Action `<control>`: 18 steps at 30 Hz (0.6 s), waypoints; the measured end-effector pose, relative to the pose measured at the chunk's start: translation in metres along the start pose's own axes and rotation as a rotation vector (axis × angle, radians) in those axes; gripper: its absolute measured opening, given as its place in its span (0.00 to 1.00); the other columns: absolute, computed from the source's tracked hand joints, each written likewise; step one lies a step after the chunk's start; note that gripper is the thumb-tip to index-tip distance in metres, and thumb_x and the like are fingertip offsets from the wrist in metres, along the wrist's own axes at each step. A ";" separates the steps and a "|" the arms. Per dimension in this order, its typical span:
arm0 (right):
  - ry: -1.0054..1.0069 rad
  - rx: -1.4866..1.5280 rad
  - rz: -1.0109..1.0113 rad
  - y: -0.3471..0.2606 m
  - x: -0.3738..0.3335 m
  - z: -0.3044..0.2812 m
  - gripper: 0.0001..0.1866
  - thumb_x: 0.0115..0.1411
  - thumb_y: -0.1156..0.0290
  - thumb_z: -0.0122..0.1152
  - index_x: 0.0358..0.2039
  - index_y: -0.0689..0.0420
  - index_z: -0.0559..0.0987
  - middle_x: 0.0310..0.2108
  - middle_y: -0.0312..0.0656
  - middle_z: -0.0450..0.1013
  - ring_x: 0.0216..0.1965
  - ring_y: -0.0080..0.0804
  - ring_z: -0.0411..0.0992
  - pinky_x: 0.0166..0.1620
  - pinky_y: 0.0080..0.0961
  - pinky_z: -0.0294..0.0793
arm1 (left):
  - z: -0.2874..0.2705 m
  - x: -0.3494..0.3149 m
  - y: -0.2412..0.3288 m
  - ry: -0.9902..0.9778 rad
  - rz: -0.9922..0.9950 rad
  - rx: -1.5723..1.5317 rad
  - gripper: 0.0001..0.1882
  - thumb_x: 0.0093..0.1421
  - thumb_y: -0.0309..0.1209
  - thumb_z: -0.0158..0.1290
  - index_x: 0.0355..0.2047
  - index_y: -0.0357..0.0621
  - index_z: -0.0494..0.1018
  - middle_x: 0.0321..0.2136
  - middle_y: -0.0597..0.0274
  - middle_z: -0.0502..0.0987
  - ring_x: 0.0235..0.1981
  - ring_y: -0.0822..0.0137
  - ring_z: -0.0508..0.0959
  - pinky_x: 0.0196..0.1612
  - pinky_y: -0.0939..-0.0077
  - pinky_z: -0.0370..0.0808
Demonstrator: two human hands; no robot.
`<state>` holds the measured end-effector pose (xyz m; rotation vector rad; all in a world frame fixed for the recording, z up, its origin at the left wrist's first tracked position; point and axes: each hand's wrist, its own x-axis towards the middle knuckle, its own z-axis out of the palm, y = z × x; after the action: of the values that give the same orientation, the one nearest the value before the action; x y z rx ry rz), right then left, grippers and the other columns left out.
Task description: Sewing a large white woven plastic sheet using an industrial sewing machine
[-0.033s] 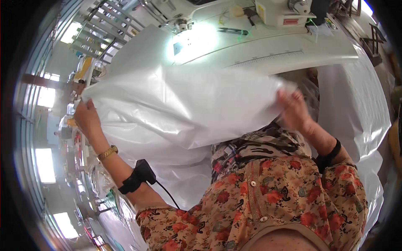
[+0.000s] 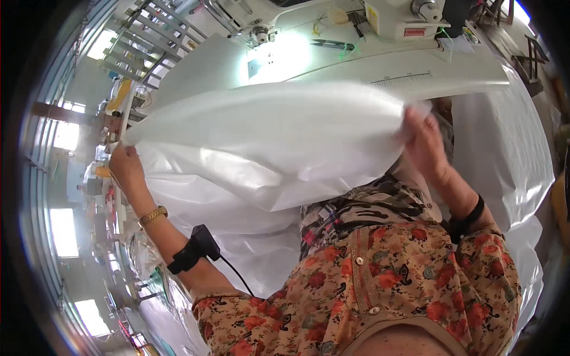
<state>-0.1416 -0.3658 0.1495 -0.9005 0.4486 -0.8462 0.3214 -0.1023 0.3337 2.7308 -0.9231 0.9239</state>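
I hold a large white sheet of shiny fabric (image 2: 267,136) stretched out in front of me above the work table. My left hand (image 2: 124,166) grips its left corner, and my right hand (image 2: 424,145) grips its right edge. The sheet folds over itself and more of it hangs down toward my lap. A gold bracelet and a black strapped device with a cable sit on my left forearm (image 2: 193,249). My right wrist wears a black band (image 2: 469,216).
A white sewing machine (image 2: 409,18) stands at the back of the white table (image 2: 439,74), with dark scissors (image 2: 332,43) beside it. More white fabric (image 2: 510,154) drapes down the right side. Metal racks (image 2: 148,29) and bright windows lie to the left.
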 end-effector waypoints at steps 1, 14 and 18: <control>0.047 0.063 -0.018 -0.013 0.015 0.005 0.10 0.65 0.61 0.55 0.35 0.54 0.78 0.29 0.29 0.74 0.31 0.17 0.73 0.32 0.19 0.73 | 0.014 -0.005 -0.007 0.017 0.046 0.000 0.11 0.59 0.31 0.52 0.40 0.39 0.76 0.32 0.47 0.79 0.34 0.46 0.79 0.39 0.55 0.73; 0.156 -0.646 -0.282 -0.038 0.145 0.082 0.16 0.59 0.59 0.58 0.24 0.59 0.76 0.18 0.29 0.65 0.19 0.16 0.59 0.21 0.19 0.56 | -0.096 -0.080 0.032 -0.001 0.106 -1.017 0.18 0.53 0.26 0.61 0.45 0.40 0.73 0.25 0.66 0.75 0.23 0.74 0.71 0.30 0.82 0.71; 0.119 -0.795 -0.396 -0.052 0.180 0.106 0.16 0.57 0.61 0.56 0.24 0.62 0.77 0.15 0.30 0.65 0.19 0.15 0.60 0.23 0.21 0.60 | -0.149 -0.118 0.101 -0.412 0.746 -0.794 0.10 0.47 0.27 0.64 0.29 0.40 0.76 0.26 0.61 0.76 0.24 0.68 0.74 0.25 0.76 0.71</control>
<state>0.0141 -0.4742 0.2522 -1.7156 0.7484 -1.1050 0.1122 -0.0802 0.3768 1.8892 -1.9284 -0.0404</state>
